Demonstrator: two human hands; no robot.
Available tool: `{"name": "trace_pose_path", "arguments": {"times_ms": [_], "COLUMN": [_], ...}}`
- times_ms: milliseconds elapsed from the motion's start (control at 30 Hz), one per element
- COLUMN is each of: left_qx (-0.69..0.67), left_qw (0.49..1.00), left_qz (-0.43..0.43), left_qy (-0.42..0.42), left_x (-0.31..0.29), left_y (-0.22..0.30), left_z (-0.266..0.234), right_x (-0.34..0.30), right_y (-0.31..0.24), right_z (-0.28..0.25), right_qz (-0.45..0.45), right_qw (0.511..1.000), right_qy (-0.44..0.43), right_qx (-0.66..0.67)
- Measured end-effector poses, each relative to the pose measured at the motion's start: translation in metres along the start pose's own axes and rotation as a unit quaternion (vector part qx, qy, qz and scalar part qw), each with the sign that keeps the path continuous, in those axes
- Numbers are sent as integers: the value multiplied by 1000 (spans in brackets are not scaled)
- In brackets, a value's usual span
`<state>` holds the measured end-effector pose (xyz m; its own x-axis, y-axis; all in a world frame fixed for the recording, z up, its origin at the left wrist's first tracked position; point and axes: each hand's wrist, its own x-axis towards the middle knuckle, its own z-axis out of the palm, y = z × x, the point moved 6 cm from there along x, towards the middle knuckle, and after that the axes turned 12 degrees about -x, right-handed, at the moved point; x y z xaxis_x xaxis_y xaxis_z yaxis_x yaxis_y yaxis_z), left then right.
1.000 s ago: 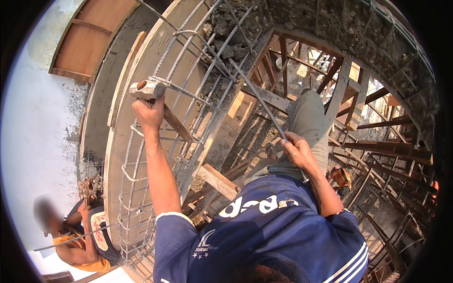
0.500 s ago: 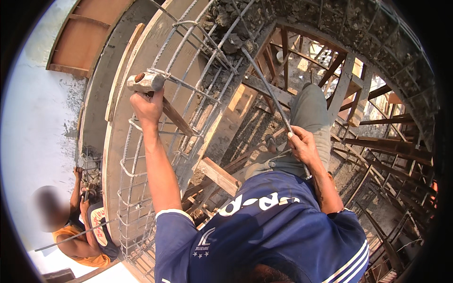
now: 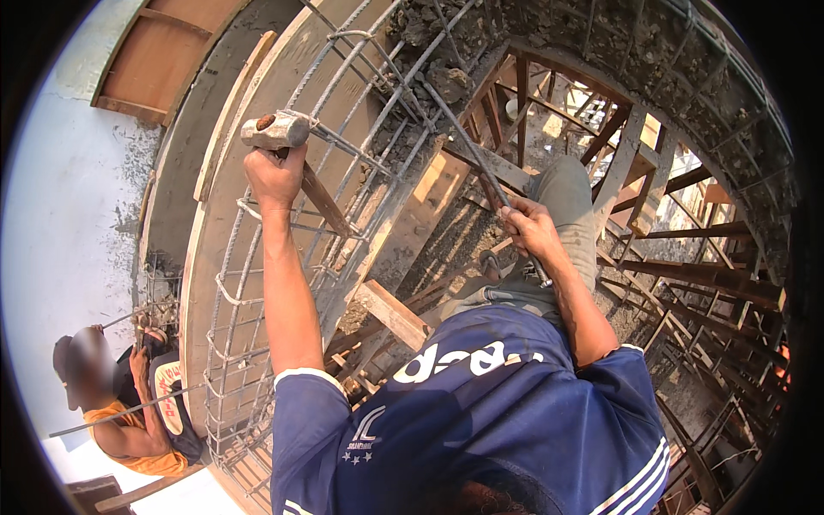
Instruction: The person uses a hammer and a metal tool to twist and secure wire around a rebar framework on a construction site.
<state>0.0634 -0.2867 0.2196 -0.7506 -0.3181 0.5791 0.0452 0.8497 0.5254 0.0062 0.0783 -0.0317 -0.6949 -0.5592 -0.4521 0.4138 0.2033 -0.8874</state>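
My left hand is closed round the wooden handle of a sledgehammer, just below its worn steel head. The handle slants down over the rebar cage. Over my right thigh, my right hand grips a long steel bar. The bar's far end reaches the broken concrete beside the cage, and its near end shows just past my hand. Whether the tip rests on the concrete or stands in it, I cannot tell.
On the lower left a person in an orange top crouches by the white wall. Timber props stand below on the right. A short wooden beam sits by my waist, next to an opening in the formwork.
My right hand has moved up and slightly left along with the bar, whose tip has shifted left. My left hand and the hammer stay nearly in place. The crouching person's head and arm have moved.
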Motion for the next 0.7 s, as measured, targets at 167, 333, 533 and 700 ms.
{"name": "trace_pose_path", "arguments": {"times_ms": [167,333,533,700], "left_qx": [6,26,47,27], "left_qw": [1000,1000,999,1000], "left_qz": [13,11,-13,13], "left_qy": [-3,-11,-24,1], "left_x": [-4,-5,-4,1], "left_y": [-1,-1,-8,4], "left_z": [-1,-2,1,2], "right_x": [-42,-93,-15,27], "right_y": [3,-2,-27,-52], "right_z": [-12,-33,-54,-90], "right_qz": [-40,-81,6,-19], "right_qw": [999,993,977,891], "right_qy": [27,10,-137,-92], "right_qx": [20,-86,-160,-444]}}
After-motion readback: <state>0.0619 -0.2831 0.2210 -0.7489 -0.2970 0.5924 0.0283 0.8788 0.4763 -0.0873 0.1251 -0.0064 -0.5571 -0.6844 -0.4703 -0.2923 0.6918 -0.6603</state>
